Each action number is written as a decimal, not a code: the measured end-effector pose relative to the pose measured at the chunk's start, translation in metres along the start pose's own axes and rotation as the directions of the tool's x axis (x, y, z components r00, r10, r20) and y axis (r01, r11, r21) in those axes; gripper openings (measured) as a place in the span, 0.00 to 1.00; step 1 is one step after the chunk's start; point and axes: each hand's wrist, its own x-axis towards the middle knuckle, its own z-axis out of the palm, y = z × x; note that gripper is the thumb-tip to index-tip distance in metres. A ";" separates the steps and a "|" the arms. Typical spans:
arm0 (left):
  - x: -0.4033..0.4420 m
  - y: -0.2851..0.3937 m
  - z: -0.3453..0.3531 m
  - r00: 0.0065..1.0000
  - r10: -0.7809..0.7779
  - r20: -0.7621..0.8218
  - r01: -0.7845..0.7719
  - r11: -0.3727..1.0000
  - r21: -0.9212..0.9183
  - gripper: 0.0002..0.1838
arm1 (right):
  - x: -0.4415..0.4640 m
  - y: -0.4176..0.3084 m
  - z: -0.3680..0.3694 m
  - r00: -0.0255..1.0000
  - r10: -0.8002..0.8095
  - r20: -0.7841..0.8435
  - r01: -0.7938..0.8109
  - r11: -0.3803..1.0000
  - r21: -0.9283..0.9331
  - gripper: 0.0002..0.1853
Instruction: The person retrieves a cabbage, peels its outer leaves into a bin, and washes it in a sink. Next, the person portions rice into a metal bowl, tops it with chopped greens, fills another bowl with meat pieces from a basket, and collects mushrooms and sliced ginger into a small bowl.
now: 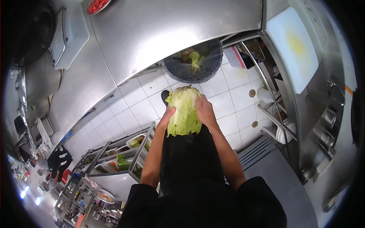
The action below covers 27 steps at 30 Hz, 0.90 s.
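Note:
A napa cabbage (184,110), pale in the middle with yellow-green leaf edges, is held in front of my body between both hands. My left hand (167,117) grips its left side, thumb lying over the leaves. On the opposite side my right hand (205,111) is closed against the cabbage. The browned stem end points away from me, toward a bin (192,76) lined with a dark plastic bag. Inside the bin lie a cabbage leaf (194,59) and some brownish scraps. My fingers under the cabbage are partly hidden.
A steel counter (140,34) spans the far side, with a bowl of red peppers (97,5) on it. To the right, a white cutting board (292,49) lies beside a sink area. A drawer of vegetables (123,163) stands at lower left. Other people (51,178) are far left.

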 end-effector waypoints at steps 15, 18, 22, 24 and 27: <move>-0.013 0.037 -0.005 0.947 -0.316 0.064 0.311 0.845 -0.436 0.37 | 0.061 -0.035 -0.075 0.689 -0.596 0.412 0.688 0.717 -0.115 0.19; -0.012 0.040 -0.002 0.942 -0.322 0.097 0.333 0.849 -0.411 0.38 | 0.092 -0.026 -0.058 0.714 -0.532 0.455 0.561 0.824 0.083 0.15; 0.004 0.015 0.011 0.937 0.031 0.349 0.235 0.684 -0.690 0.41 | 0.115 -0.019 -0.026 0.792 -0.401 0.460 0.189 0.878 0.440 0.19; 0.017 0.004 0.015 0.910 0.151 0.385 0.221 0.610 -0.761 0.41 | 0.115 -0.036 -0.022 0.816 -0.337 0.470 0.002 0.814 0.581 0.21; 0.034 -0.006 0.015 0.928 0.157 0.337 0.186 0.589 -0.786 0.42 | 0.136 -0.048 -0.010 0.890 -0.301 0.343 0.121 0.881 0.457 0.22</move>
